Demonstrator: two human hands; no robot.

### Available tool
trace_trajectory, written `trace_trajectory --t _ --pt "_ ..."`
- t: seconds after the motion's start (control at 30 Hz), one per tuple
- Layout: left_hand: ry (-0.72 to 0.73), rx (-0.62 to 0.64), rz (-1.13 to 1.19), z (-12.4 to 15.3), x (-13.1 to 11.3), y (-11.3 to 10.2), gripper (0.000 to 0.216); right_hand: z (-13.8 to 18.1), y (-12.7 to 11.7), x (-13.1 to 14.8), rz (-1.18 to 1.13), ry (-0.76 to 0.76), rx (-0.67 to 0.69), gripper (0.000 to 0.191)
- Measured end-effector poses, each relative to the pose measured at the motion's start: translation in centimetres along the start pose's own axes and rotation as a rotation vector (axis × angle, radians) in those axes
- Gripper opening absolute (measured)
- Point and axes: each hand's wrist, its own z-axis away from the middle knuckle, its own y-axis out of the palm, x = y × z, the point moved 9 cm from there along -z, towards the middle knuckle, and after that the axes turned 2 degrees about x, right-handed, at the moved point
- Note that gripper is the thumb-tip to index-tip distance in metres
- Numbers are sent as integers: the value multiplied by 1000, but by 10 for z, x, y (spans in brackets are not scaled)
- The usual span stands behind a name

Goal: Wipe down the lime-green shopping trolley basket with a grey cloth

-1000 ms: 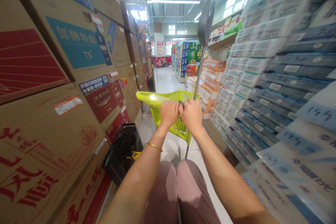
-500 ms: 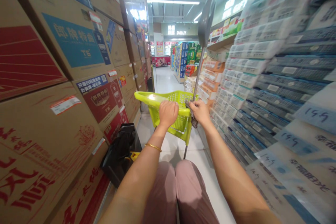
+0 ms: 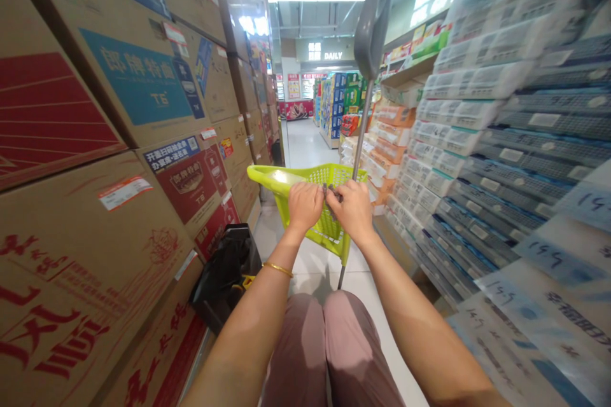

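And there, my left fingers (image 3: 312, 192) were wrapped over the green basket's (image 3: 272, 176) near rim, while close beside, my right fingers (image 3: 352, 189) pinched a dark cloth (image 3: 327, 192) there! The basket stood before my knees (image 3: 341, 311).

Basket (image 3: 266, 173): plastic, smooth, with a glossy highlight; rag (image 3: 331, 203): crumpled cloth, matt, rough-looking; rod (image 3: 363, 130): smooth, apparently metal, soft sheen; grey head (image 3: 368, 38) on the rod: smooth plastic, satin; bracelet (image 3: 279, 269): polished metal; trousers (image 3: 298, 343): matt cloth; cartons (image 3: 131, 226): matt cardboard; stacked packs (image 3: 470, 86): glossy clear film; floor (image 3: 305, 140): smooth, shiny
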Motion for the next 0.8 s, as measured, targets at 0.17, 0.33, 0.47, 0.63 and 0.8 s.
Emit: trace_trajectory --t 0.17,0.33,0.47,0.63,0.8 --pt "-4 9 5 -2 1 0 38 -11 13 -36 -192 81 37 32" --pt "-25 -9 -11 -4 0 1 37 -16 17 -58 -211 194 47 36" --pt "-38 -35 -36 -4 -2 1 37 -9 7 -28 12 161 19 32" --pt "-6 -54 -15 -2 -2 -2 38 7 -5 17 157 91 -77 31" --pt "27 -64 -8 -1 0 -4 38 3 3 4 46 16 -64 32"
